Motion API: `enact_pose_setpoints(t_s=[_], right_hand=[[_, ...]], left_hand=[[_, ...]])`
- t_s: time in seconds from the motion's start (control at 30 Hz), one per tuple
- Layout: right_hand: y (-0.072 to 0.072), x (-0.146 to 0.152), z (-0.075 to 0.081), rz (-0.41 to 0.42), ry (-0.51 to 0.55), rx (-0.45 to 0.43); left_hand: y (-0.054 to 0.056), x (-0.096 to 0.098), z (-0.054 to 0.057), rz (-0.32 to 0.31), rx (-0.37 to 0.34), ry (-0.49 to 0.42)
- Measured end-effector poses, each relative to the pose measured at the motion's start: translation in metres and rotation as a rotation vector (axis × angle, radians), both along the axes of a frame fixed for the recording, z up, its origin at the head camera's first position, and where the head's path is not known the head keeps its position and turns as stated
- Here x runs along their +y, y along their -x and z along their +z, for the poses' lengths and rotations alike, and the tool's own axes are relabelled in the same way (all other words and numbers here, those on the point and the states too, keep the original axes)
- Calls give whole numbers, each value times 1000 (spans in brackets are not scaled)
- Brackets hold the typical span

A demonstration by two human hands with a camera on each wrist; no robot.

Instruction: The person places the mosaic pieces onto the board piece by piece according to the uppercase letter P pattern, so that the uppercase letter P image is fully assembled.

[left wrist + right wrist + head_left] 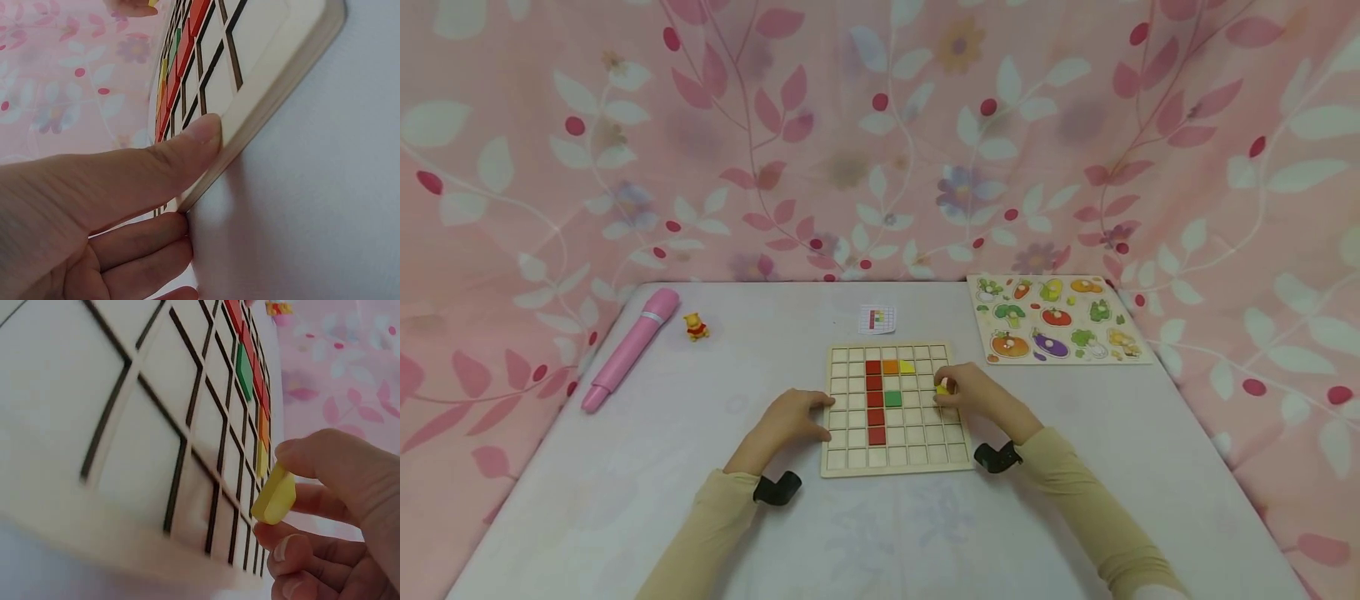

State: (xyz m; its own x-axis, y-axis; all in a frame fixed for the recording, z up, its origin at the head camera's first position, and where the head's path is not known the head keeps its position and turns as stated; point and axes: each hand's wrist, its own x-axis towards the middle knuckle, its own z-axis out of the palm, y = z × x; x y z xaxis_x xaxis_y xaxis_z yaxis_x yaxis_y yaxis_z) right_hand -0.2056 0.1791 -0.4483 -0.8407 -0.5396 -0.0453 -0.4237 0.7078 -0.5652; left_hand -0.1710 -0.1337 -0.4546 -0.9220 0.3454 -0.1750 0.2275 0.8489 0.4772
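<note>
A wooden grid board (897, 473) lies on the table in front of me. Set in its squares are a column of red tiles (876, 399), an orange tile (891, 367), a green tile (892, 398) and a yellow tile (907, 367) with a rounded corner. My left hand (792, 416) rests at the board's left edge, its thumb (199, 132) on the rim and the other fingers beside it. Over the right-hand columns, my right hand (972, 393) pinches a small yellow tile (275, 497) between thumb and fingers, raised and tilted above the grid.
Behind the board lies a small pattern card (877, 319). A vegetable puzzle board (1062, 321) is at the back right. A pink microphone-shaped stick (631, 350) and a small yellow bear figure (696, 327) lie to the left. Floral cloth hangs around the table.
</note>
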Motion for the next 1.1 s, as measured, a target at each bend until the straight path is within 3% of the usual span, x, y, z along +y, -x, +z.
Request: enact_pose_setpoints(t_s=[0.23, 0.43, 0.67, 1.1], right_hand=[[4, -23, -9, -27, 6, 57], [9, -35, -17, -71, 6, 41], [6, -46, -14, -133, -13, 25], [4, -43, -9, -96, -22, -53]], left_hand=[[1, 1, -1, 0, -5, 0], [0, 2, 0, 0, -19, 0], [0, 2, 0, 9, -21, 0], [0, 0, 2, -6, -4, 0]])
